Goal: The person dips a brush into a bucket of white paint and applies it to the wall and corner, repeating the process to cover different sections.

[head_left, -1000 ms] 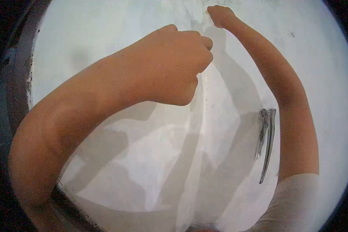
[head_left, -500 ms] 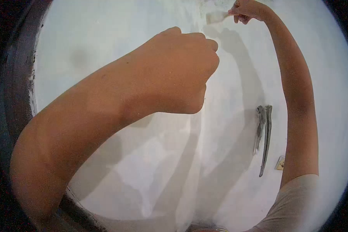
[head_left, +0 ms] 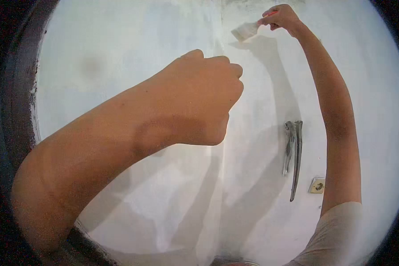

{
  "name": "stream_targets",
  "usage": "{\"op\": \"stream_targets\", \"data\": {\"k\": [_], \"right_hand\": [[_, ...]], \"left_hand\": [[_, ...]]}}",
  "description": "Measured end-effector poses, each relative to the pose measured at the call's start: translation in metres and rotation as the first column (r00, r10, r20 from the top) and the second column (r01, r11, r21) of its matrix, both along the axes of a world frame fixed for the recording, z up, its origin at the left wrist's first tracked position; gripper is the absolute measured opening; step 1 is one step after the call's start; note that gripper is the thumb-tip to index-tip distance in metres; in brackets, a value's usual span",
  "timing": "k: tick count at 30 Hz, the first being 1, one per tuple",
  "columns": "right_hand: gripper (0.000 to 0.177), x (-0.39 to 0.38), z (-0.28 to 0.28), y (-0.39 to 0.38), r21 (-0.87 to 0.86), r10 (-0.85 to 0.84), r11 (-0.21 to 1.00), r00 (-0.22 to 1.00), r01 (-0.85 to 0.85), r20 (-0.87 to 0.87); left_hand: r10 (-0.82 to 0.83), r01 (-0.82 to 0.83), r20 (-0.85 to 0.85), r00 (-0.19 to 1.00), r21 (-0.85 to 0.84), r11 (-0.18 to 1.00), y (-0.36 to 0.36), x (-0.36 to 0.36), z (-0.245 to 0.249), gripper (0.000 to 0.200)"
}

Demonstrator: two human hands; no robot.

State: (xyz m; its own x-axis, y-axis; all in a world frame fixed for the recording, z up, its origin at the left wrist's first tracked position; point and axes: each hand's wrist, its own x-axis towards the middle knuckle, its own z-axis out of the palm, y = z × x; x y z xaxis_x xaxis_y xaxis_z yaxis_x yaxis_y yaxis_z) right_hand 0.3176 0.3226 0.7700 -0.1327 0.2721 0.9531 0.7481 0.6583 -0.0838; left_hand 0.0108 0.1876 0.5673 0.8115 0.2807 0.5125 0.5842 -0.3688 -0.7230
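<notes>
High at the upper right, my right hand (head_left: 283,18) is closed around the handle of a paintbrush (head_left: 245,32) with wide pale bristles. A bit of orange-red handle shows between the fingers. The bristles point left and slightly down, close to the white wall (head_left: 257,84) near its corner line, with the brush's shadow just beneath. Across the middle of the view, my left hand (head_left: 204,95) is closed in a fist, its back toward me. The inside of that fist is hidden, so I cannot tell what it holds.
Two dark, narrow strips (head_left: 297,155) run down the right wall. Lower right of them, partly behind my right arm, is a pale wall socket (head_left: 317,185). A dark frame (head_left: 20,93) edges the left wall. Greyish patches show along the top, and arm shadows fall across both walls.
The paintbrush has come slightly down, and its bristles now tilt more downward. My left fist sits lower and a little further left in view. The wall strips and socket have shifted slightly left.
</notes>
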Motion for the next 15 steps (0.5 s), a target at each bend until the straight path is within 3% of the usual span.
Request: {"op": "stream_targets", "data": {"k": [2,4,5,8,10,13,15], "right_hand": [[0.040,-0.008,-0.002,-0.010,-0.032,0.041,0.999,0.999,-0.041,0.001],[0.023,-0.023,-0.005,-0.019,0.013,0.034,0.999,0.969,-0.032,-0.246],[0.042,-0.009,-0.003,0.002,0.073,0.262,0.964,0.961,-0.256,-0.092],[0.042,-0.010,-0.009,0.004,0.014,0.290,0.957,0.955,-0.290,-0.063],[0.038,-0.014,-0.005,0.018,-0.016,0.401,0.915,0.911,-0.404,-0.091],[0.035,-0.026,-0.018,0.017,-0.019,0.269,0.963,0.963,-0.269,-0.023],[0.032,-0.034,-0.025,0.011,-0.136,0.116,0.987,0.967,-0.087,0.226]], "left_hand": [[0.043,-0.043,0.002,0.999,-0.040,0.998,-0.002,0.001,-0.002,0.021],[0.026,-0.026,-0.001,1.000,-0.045,0.999,-0.001,0.000,-0.003,0.021],[0.001,-0.001,0.004,1.000,-0.060,0.998,-0.001,-0.001,-0.004,0.021],[-0.020,0.021,0.007,1.000,-0.069,0.997,-0.002,0.000,-0.004,0.021],[-0.014,0.015,0.006,1.000,-0.067,0.998,-0.003,0.000,-0.004,0.021],[0.001,0.001,0.023,1.000,-0.092,0.996,-0.006,0.001,-0.005,0.021],[-0.031,0.034,0.036,0.999,-0.108,0.994,-0.004,-0.001,-0.006,0.021]]}}
